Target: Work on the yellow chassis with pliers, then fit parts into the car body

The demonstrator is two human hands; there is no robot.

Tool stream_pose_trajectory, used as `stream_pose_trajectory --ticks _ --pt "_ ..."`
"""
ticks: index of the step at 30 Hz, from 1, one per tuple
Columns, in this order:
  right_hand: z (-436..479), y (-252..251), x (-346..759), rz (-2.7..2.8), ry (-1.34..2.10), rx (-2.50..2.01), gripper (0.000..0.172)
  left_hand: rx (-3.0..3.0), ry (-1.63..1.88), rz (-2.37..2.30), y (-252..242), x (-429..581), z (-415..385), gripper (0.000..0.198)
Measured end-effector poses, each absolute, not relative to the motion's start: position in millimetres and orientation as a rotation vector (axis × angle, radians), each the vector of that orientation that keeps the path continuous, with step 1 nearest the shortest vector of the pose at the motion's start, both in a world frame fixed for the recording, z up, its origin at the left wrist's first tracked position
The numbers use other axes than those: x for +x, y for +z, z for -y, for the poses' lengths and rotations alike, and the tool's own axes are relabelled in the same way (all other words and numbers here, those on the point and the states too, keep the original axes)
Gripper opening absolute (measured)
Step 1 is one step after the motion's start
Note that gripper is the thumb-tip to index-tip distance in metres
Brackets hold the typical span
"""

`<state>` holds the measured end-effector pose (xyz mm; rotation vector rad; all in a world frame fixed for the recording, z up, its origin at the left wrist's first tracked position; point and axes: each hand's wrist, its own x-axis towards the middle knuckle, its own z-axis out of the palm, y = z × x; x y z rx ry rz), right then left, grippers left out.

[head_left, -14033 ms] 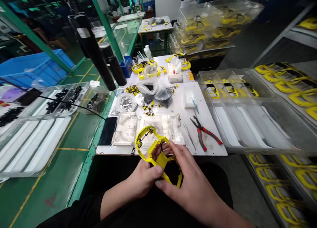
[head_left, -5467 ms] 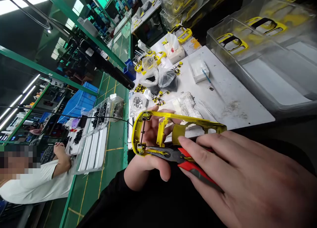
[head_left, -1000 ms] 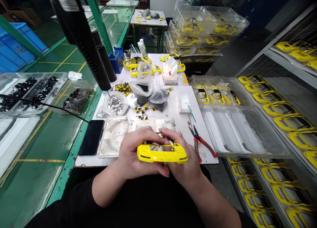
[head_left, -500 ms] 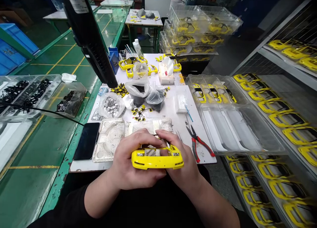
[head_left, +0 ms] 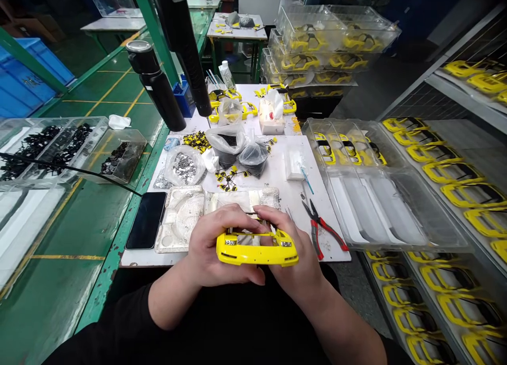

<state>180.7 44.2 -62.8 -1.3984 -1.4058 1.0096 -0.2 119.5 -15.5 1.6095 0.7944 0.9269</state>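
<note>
Two hands, left (head_left: pixel 208 249) and right (head_left: pixel 299 262), still clasp shell (head_left: pixel 256 248).

Factory workshop | white worktop (head_left: pixel 277 183) ahead | green surface with yellow lines (head_left: pixel 99 222) at left | green metal posts (head_left: pixel 154 32) slanting upward | grey shelving rack (head_left: pixel 447 87) at right | second white table (head_left: pixel 253 35) far back | blue crate (head_left: pixel 24 85) far left | background dim

Yellow car shell (head_left: pixel 256 253) is level and crosswise, its glossy bumper end facing us. 2 small silvery lamps sit near its corners with an open gap between. It's clasped between left hand (head_left: pixel 209 249) and right hand (head_left: pixel 298 259), at the desk's (head_left: pixel 277 181) near edge.
</note>
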Motion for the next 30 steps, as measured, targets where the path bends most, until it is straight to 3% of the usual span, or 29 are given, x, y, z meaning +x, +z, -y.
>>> stream_pose_trajectory --ticks 8,11,16,21,30 --pt "-43 -62 183 1.392 1.039 -1.378 0.034 1.554 0.927 -0.847 -11 2 -118 0.079" --pt "-41 -58 195 1.454 1.159 -1.325 0.044 1.591 0.819 -0.908 -1 3 -118 0.076" --pt "-29 -44 230 1.572 1.249 -1.259 0.068 1.700 0.729 -0.896 10 5 -116 0.053" --pt "-21 -23 255 1.527 1.334 -1.214 0.076 1.759 0.704 -0.834 13 7 -119 0.049" --pt "-18 -12 260 1.454 1.323 -1.196 0.047 1.858 0.615 -0.719 12 16 -121 0.054"
